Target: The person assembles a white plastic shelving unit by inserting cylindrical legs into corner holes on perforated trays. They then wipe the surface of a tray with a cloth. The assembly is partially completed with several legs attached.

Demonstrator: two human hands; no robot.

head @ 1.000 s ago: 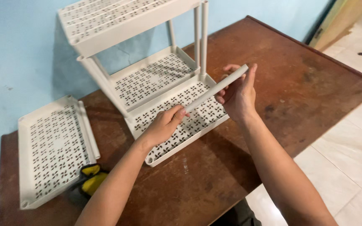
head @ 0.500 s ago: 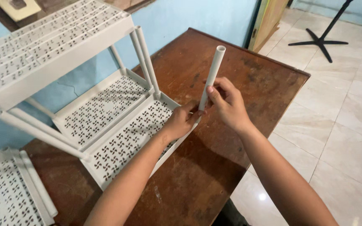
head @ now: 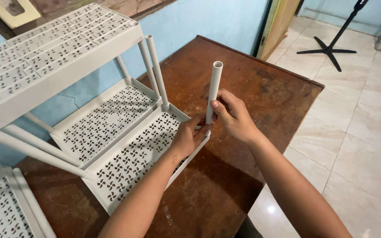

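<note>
A white plastic rack with perforated shelves stands on a brown wooden table. Its lowest shelf tray lies flat, with white tube posts rising from its corners. My right hand grips a white tube and holds it upright at the tray's near right corner. My left hand rests on that corner of the tray, fingers pressed beside the tube's lower end. The upper shelf sits tilted at the top left.
A separate perforated shelf panel lies on the table at the lower left. Blue wall behind the table. White tiled floor to the right, with a black stand base at the top right.
The tube went from slanted across the tray to upright at the tray's corner. My left hand moved to that corner. The camera came closer and shifted right.
</note>
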